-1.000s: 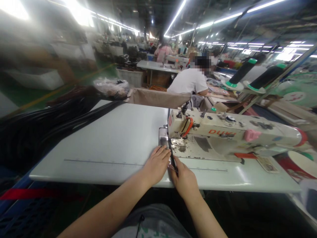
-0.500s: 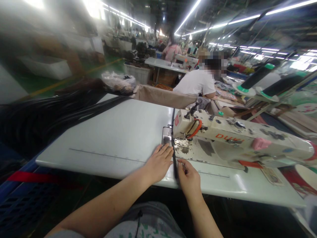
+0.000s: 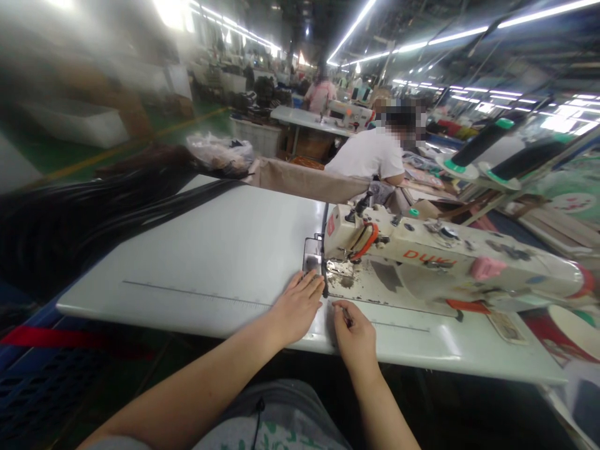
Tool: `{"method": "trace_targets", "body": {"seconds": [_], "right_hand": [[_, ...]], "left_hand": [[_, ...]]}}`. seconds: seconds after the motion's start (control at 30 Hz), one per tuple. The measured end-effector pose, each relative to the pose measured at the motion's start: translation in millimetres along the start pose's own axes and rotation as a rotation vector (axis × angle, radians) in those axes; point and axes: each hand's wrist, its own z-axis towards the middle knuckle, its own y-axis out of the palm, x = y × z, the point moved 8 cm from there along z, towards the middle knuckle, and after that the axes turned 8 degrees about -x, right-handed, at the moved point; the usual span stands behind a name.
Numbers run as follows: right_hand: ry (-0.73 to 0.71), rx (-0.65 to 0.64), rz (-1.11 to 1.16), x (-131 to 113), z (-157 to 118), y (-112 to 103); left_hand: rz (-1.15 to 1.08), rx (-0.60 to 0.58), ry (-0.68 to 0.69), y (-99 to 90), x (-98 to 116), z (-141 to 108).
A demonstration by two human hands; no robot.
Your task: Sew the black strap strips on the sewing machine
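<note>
My left hand [image 3: 300, 304] lies flat with its fingers stretched out, on the table beside the sewing machine's needle area. A narrow black strip [image 3: 325, 282] runs past its fingertips and under the machine head, its near end just in front of the machine bed. To the right of the strip, my right hand [image 3: 354, 328] is curled, its fingers pressed round something small and dark that I cannot make out. The white sewing machine [image 3: 422, 247] with orange lettering stands to the right of both hands.
Long black strips [image 3: 107, 219] hang over the left side of the white table [image 3: 210, 244]. Thread cones [image 3: 482, 147] stand at the right. Behind the beige cloth-lined bin [image 3: 304, 178], a person in white [image 3: 363, 153] leans forward. A blue crate [image 3: 51, 381] is at lower left.
The near end of the black strip has moved away from me, from the table's front edge to the machine bed. Both hands stay in nearly the same place.
</note>
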Motion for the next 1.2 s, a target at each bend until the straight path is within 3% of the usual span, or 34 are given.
{"method": "trace_targets", "body": {"seconds": [0.6, 1.07, 1.2], "right_hand": [[-0.052, 0.007, -0.003, -1.3, -2.1, 2.3], [-0.076, 0.010, -0.024, -2.5, -2.5, 3.0], [-0.065, 0.002, -0.021, -2.9, -3.6, 2.4]], "left_hand": [[-0.119, -0.169, -0.087, 4.5, -29.8, 34.0], [-0.159, -0.160, -0.159, 6.5, -33.7, 34.0], [-0.248, -0.157, -0.135, 4.8, -46.2, 43.5]]}}
